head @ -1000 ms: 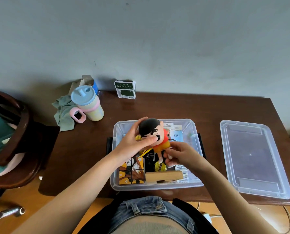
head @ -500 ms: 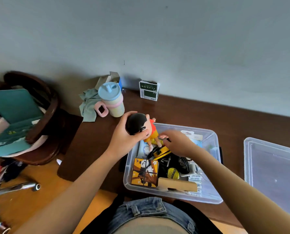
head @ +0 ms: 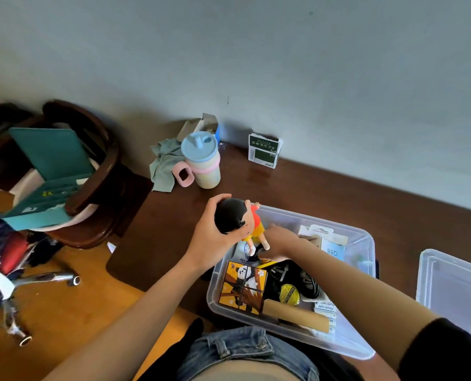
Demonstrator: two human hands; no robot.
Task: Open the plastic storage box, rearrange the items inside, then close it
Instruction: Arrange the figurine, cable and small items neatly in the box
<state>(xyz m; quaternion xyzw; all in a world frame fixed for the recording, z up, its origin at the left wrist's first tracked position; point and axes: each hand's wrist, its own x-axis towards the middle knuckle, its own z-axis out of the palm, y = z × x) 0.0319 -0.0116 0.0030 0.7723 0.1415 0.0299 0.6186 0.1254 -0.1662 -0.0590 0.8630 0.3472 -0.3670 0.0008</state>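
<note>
Your left hand curls round the black head of the doll figure, holding it above the far-left corner of the plastic storage box. Your right hand reaches down into the box just beside the doll's legs; whether its fingers pinch anything there cannot be told, as they are hidden. Inside the box, the panda picture cube stands against the near-left wall, a wooden block lies along the near wall, and a yellow disc sits between them and the black gear. The far-right part holds only flat packets. The lid lies apart, to the right, on the dark wooden surface. A lidded cup and a small carton stand near the grey wall; a chair stands to the left.
</note>
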